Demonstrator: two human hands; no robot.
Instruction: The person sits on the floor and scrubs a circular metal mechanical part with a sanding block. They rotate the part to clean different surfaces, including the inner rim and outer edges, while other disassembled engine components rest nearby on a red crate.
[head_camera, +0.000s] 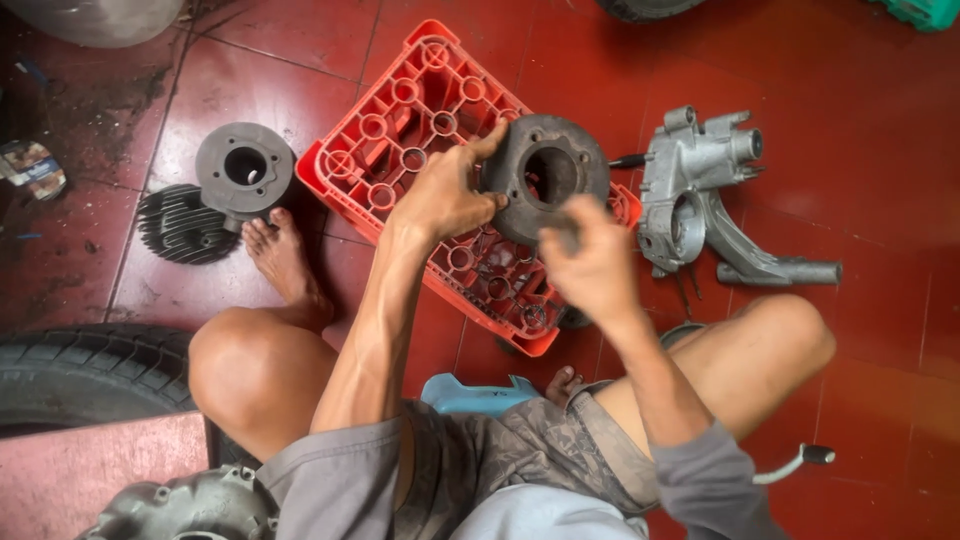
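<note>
My left hand (447, 193) grips the left edge of a dark grey engine cylinder (548, 178), held over an upturned red plastic crate (410, 110). The cylinder's round bore faces me. My right hand (590, 262) is closed around a small grey object at the cylinder's lower right rim; what it holds is blurred. Both forearms reach out from my squatting legs.
A second finned cylinder (225, 185) lies on the red tile floor by my left foot. A silver engine casing (705, 195) rests right of the crate. A tyre (85, 375) sits at lower left, another metal casing (190, 505) at the bottom, a blue stool (475, 395) under me.
</note>
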